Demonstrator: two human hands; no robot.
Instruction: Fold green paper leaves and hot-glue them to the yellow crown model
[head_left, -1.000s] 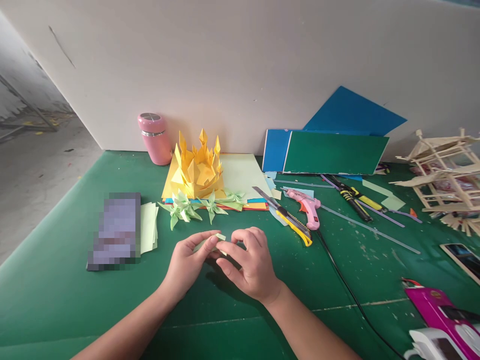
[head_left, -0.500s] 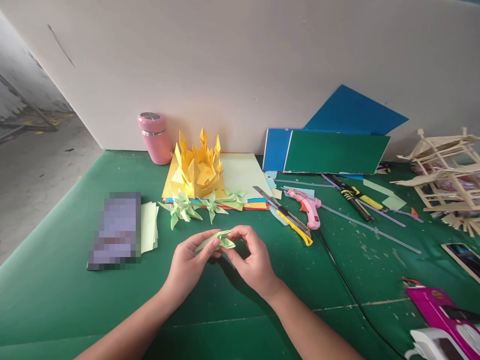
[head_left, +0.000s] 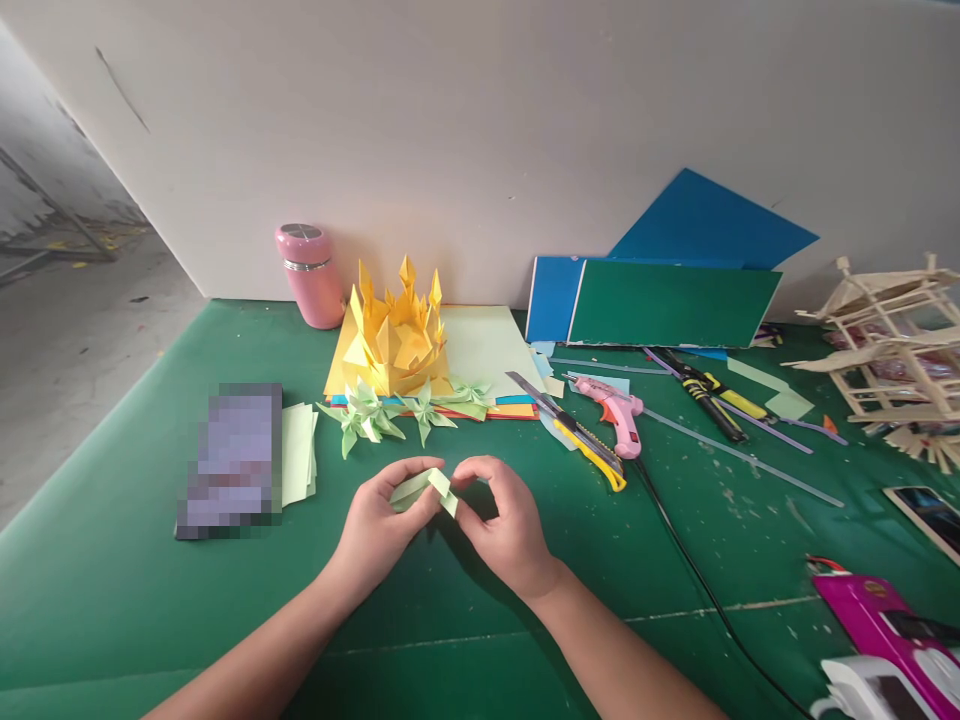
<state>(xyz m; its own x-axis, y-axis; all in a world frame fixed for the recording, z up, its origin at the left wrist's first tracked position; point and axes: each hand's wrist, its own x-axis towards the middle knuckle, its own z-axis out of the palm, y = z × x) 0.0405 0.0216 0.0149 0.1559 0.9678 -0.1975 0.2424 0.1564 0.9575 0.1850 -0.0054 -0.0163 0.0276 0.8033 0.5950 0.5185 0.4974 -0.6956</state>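
Note:
A small piece of folded pale green paper (head_left: 441,488) is held above the table, between my two hands. My left hand (head_left: 386,510) is closed on it, thumb in front and fingers behind. At the paper's right edge, my right hand (head_left: 504,515) has curled fingers, with thumb and forefinger at the lower corner; its other fingertips are hidden. Just beyond lie several pale green folded paper flowers (head_left: 424,412). Behind them a yellow folded-paper crown-like piece (head_left: 394,345) stands on a stack of coloured paper (head_left: 495,345).
At left, a pixelated flat object (head_left: 232,460) lies beside pale green paper slips (head_left: 298,455). A pink flask (head_left: 311,280) stands behind. To the right are a yellow utility knife (head_left: 592,455), a pink glue gun (head_left: 619,415) with its cord, coloured boards (head_left: 671,305) and a wooden stick model (head_left: 892,350).
The folded green paper has been turned, so a flat folded strip now shows instead of its opened petal-like end. My right fingers have shifted slightly at its edge.

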